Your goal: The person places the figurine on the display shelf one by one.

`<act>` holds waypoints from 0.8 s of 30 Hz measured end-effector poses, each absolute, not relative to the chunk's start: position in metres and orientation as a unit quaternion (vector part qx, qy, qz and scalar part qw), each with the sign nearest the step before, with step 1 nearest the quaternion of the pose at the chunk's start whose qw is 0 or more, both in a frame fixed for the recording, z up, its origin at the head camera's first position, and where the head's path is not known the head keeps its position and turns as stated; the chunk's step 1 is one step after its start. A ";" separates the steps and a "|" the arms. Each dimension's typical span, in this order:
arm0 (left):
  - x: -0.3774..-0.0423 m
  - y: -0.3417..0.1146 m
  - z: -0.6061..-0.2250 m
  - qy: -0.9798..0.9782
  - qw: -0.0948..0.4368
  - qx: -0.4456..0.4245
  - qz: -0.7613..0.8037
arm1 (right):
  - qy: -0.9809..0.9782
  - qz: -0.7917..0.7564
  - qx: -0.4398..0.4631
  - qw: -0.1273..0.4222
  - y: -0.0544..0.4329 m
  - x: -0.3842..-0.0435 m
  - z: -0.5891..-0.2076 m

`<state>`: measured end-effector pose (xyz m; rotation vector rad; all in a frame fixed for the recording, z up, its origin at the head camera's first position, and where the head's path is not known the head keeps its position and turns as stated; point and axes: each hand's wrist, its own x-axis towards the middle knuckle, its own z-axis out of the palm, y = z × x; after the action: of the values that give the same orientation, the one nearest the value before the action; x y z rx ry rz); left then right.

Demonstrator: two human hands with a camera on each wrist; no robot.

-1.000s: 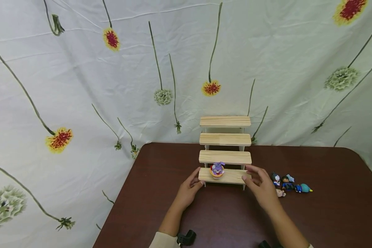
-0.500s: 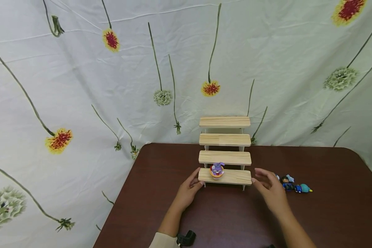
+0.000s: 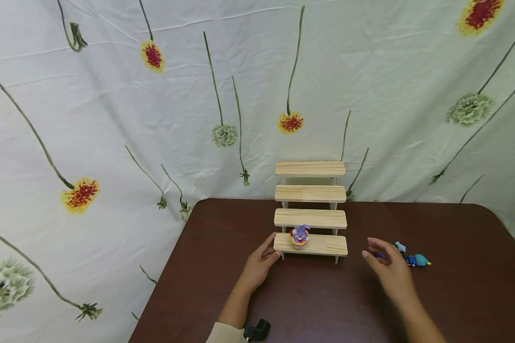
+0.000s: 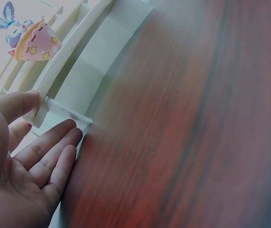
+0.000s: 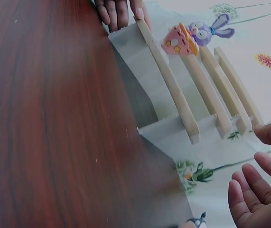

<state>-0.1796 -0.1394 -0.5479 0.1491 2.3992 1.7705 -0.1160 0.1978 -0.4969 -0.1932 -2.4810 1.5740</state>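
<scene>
A four-step wooden display stand point(image 3: 310, 218) stands at the back of the table. On its lowest step, left of centre, sits a purple long-eared rabbit figurine point(image 3: 300, 235) in a pink, star-marked cup shape. My left hand point(image 3: 259, 267) holds the left end of that lowest step between thumb and index finger, its other fingers loosely extended in the left wrist view. My right hand point(image 3: 390, 274) is apart from the stand on its right, fingers loosely bent and holding nothing. It hovers by the small figurines point(image 3: 418, 260), partly hiding them.
The dark brown table point(image 3: 197, 281) has rounded back corners. Behind it hangs a white cloth point(image 3: 176, 105) printed with flowers, close to the stand's back. A black band point(image 3: 257, 329) is on my left wrist.
My right hand has left the right end of the lowest step and moved right, over the small figurines. My left hand, the stand and the rabbit figurine stay in place.
</scene>
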 end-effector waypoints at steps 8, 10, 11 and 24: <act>-0.174 -0.137 -0.534 0.802 0.077 0.052 0.590 | -0.840 0.529 -0.081 0.087 0.214 -0.109 -0.501; -0.169 -0.136 -0.521 0.806 0.080 0.051 0.584 | -0.841 0.528 -0.089 0.080 0.217 -0.107 -0.503; -0.167 -0.135 -0.516 0.807 0.081 0.052 0.582 | -0.841 0.528 -0.091 0.080 0.219 -0.106 -0.504; -0.180 -0.139 -0.546 0.802 0.081 0.048 0.590 | -0.859 0.497 -0.117 0.044 0.234 -0.099 -0.513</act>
<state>-0.1795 -0.1389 -0.5458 0.1440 2.3967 1.7633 -0.0994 0.2338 -0.5134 -0.3570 -2.6244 1.5179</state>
